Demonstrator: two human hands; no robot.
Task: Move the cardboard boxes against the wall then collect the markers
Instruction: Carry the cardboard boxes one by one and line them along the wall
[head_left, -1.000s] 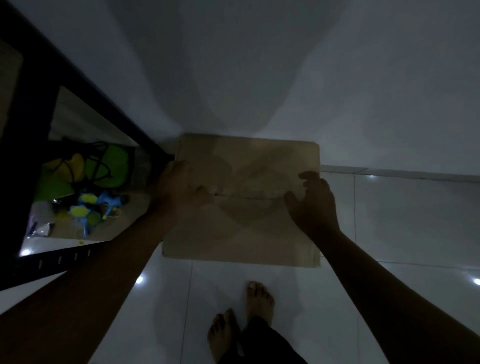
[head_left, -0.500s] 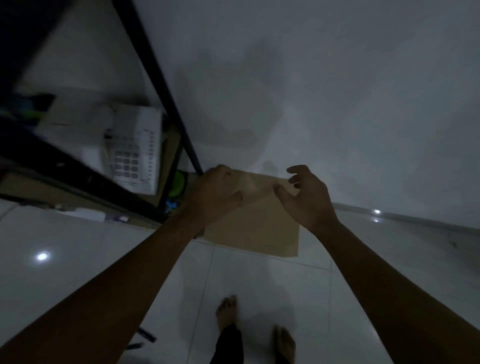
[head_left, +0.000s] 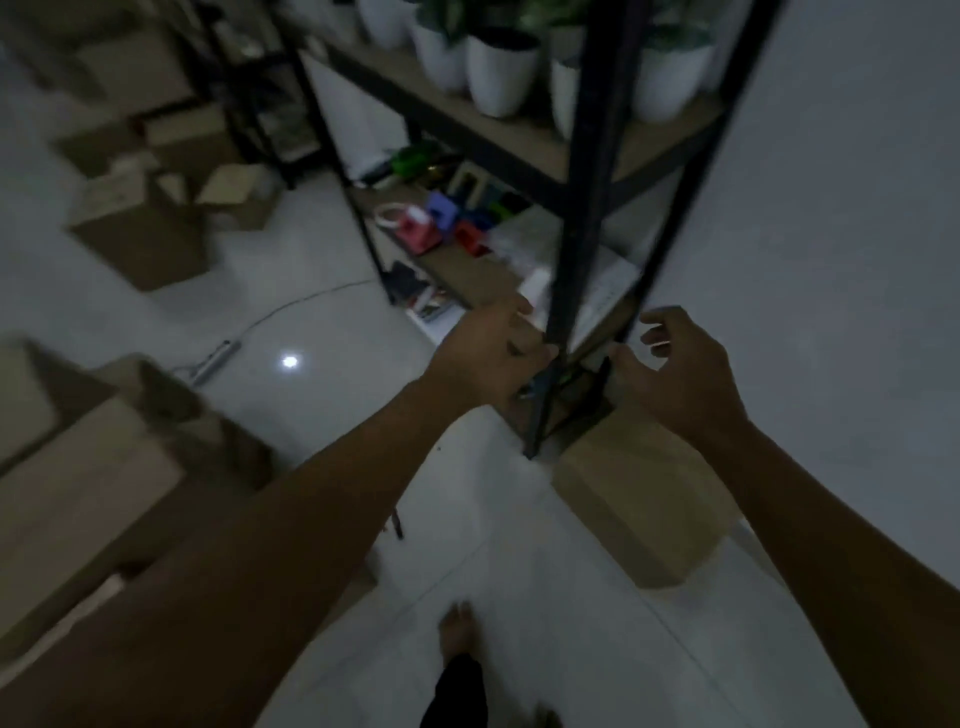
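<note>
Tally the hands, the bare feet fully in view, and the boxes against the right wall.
Hands: 2 (left hand, right hand)
Foot: 1
Box: 1
Total: 4

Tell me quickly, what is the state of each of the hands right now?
Left hand: empty, fingers loosely curled, raised beside the black shelf post.
Right hand: open, fingers spread, holding nothing, above the cardboard box.

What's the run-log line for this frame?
phase: box placed | cardboard box: on floor by wall, beside shelf leg | left hand: empty | right hand: open, empty | more boxes: left
</note>
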